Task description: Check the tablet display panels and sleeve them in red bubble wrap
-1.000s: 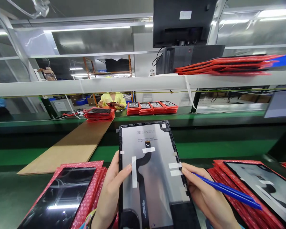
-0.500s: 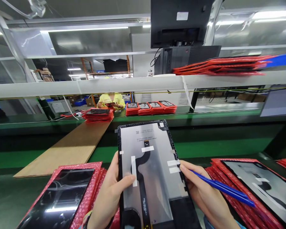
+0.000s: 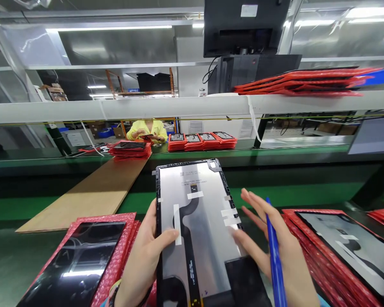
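Observation:
My left hand (image 3: 147,251) grips the left edge of a tablet display panel (image 3: 208,238), its thumb lying on the silver back beside a white tape strip. The panel is tilted up with its back towards me. It has a black frame, a dark flex cable (image 3: 188,243) down the middle and several bits of white tape. At the right edge is my right hand (image 3: 275,238), fingers spread, thumb at the panel's edge near two tape strips (image 3: 230,217). A blue pen (image 3: 275,260) is held between the fingers of that hand, pointing upward.
Red bubble bags with a dark screen (image 3: 80,251) on top lie at left. Another stack, topped by a silver-backed panel (image 3: 348,243), lies at right. A wooden board (image 3: 83,196) slopes to the far bench. Across from me sits a person in yellow (image 3: 150,130). A white rail (image 3: 179,104) crosses overhead.
My right hand has let go of the panel's right edge tape and its fingers have spread. The pen has swung from slanting right to nearly upright. My left hand keeps its grip.

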Motion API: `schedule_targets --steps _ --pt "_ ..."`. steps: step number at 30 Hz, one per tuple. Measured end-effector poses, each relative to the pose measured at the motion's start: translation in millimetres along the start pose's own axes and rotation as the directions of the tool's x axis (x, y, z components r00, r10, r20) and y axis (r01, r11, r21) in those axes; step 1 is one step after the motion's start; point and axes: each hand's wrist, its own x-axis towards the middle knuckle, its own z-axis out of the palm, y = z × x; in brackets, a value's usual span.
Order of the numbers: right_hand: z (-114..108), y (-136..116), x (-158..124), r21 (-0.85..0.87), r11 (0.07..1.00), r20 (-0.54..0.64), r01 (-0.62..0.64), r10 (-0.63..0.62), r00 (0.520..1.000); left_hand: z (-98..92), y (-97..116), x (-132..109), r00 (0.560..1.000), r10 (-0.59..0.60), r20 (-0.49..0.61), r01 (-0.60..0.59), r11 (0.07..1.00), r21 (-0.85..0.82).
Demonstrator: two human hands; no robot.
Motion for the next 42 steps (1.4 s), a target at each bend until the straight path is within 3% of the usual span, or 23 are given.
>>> schedule_targets --steps 2,4,5,7,10,15,21,25,32,39,42 --pt "0 -3 -9 -0.131 0.949 0.089 0.286 -0.276 0.957 -0.8 -1 -1 1.0 0.015 0.006 -0.015 0.999 0.038" --pt "3 -6 -17 -0.147 0.84 0.269 0.523 -0.475 0.838 -0.5 -3 -3 0.999 0.034 -0.003 -0.033 0.997 0.071" --pt "5 -7 -20 -0.145 0.801 0.34 0.581 -0.512 0.789 0.4 -4 -4 0.999 0.037 -0.01 -0.036 0.996 0.08" --pt "10 -9 -22 -0.13 0.782 0.446 0.61 -0.503 0.74 3.3 -5 -5 0.999 0.038 -0.032 -0.035 0.996 0.087" --pt "15 -12 -23 -0.025 0.841 0.556 0.54 -0.438 0.707 7.8 -6 -4 0.998 0.045 -0.037 -0.041 0.994 0.105" --pt "18 -16 -26 -0.143 0.878 0.572 0.457 -0.304 0.762 5.7 -11 3 0.999 0.032 0.02 -0.035 0.985 0.167" --pt "32 -3 -33 -0.242 0.813 0.503 0.53 -0.362 0.785 1.8 -19 6 0.999 -0.047 0.026 0.044 0.993 0.105" --pt "39 7 -37 -0.265 0.772 0.477 0.578 -0.416 0.774 1.8 -21 6 0.996 -0.082 0.04 0.08 0.996 0.047" --pt "30 1 -34 -0.263 0.798 0.596 0.542 -0.307 0.742 5.5 -25 13 0.993 -0.094 0.073 0.092 0.995 0.033" --pt "38 0 -41 -0.327 0.762 0.471 0.559 -0.381 0.796 13.4 -25 14 0.989 -0.122 0.083 0.129 0.988 -0.081" --pt "39 -1 -40 -0.364 0.735 0.492 0.572 -0.371 0.788 13.2 -26 15 0.989 -0.123 0.088 0.131 0.987 -0.097"
